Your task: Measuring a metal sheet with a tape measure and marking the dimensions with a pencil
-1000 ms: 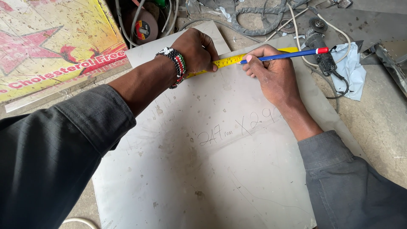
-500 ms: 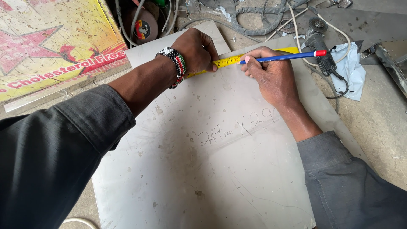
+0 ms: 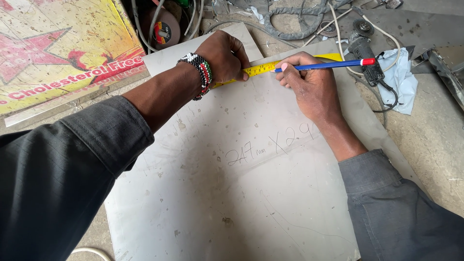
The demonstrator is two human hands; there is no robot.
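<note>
While left hand (image 3: 223, 55) fingers press the tape measure (image 3: 261, 70) flat, right hand (image 3: 309, 84) fingers pinch the pencil (image 3: 328, 65).

A yellow printed board (image 3: 58, 53), an angle grinder (image 3: 362, 50), tangled cables (image 3: 290, 19).

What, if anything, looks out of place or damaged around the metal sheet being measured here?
Nothing looks badly wrong. The metal sheet is spotted and scuffed, and cables lie tangled beyond it beside an angle grinder. The left hand pins the yellow tape measure; the right hand holds a blue pencil.
</note>
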